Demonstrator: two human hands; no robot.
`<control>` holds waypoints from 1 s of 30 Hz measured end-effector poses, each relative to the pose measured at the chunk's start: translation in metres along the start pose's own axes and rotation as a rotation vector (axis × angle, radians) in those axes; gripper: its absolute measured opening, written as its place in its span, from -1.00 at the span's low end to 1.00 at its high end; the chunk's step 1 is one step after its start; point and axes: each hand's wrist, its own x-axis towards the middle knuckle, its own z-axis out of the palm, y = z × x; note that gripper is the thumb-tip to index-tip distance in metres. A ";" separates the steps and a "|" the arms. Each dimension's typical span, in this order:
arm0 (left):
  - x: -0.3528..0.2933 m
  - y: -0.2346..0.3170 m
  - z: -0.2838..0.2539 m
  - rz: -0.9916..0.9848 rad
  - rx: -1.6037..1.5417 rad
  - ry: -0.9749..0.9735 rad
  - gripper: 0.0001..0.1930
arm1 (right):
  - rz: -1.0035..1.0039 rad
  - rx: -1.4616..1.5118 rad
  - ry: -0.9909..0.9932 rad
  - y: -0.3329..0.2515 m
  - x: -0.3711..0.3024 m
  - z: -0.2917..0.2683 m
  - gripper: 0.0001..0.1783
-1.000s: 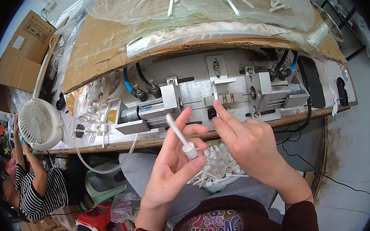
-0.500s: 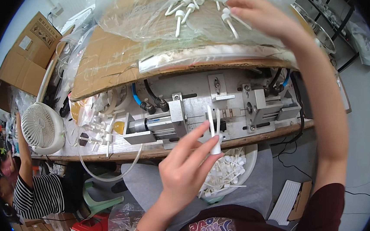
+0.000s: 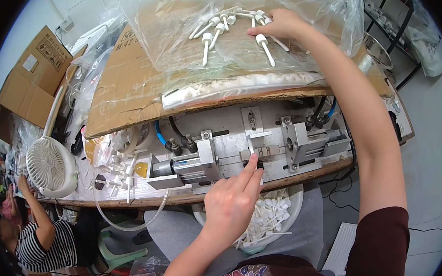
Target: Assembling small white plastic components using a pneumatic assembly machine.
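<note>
My left hand [image 3: 231, 206] is in front of the metal clamping fixture [image 3: 261, 151], its index finger stretched toward the middle of it. White plastic sticks with caps are pinched in this hand; a white stick end [image 3: 252, 145] shows past the fingertip, and the rest is mostly hidden behind the fingers. My right hand [image 3: 287, 26] reaches far over the cardboard, thumb and fingers apart around the right end of a group of white capped sticks. One capped stick [image 3: 265, 49] lies just below the thumb. Several more capped sticks [image 3: 206, 47] lie to its left on clear plastic film.
A cardboard sheet [image 3: 127, 78] overhangs the fixture. Below the bench edge, a round tub [image 3: 298, 206] holds many white pieces. More white parts [image 3: 119, 176] and a white fan [image 3: 52, 166] stand left. A person in a striped top [image 3: 51, 244] sits lower left.
My left hand has moved forward, bringing the sticks to the fixture. My right hand has come lower and left, onto the capped sticks. The view has shifted slightly.
</note>
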 end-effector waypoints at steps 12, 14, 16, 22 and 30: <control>-0.001 0.000 0.003 -0.006 -0.004 -0.016 -0.71 | -0.540 0.490 -0.213 -0.018 -0.050 -0.031 -0.69; -0.001 -0.001 0.003 -0.006 -0.005 -0.010 -0.71 | -0.476 0.284 -0.051 -0.018 -0.056 -0.047 -0.62; -0.001 -0.002 0.004 0.000 -0.011 0.003 -0.71 | -0.330 0.023 -0.077 -0.027 -0.074 -0.059 -0.51; -0.003 -0.001 0.004 0.021 0.026 -0.002 -0.71 | -0.090 0.025 -0.263 -0.020 -0.086 -0.039 -0.55; -0.012 0.014 -0.027 0.077 -0.218 -0.102 -0.64 | -0.154 0.123 -0.038 -0.003 -0.097 -0.042 -0.76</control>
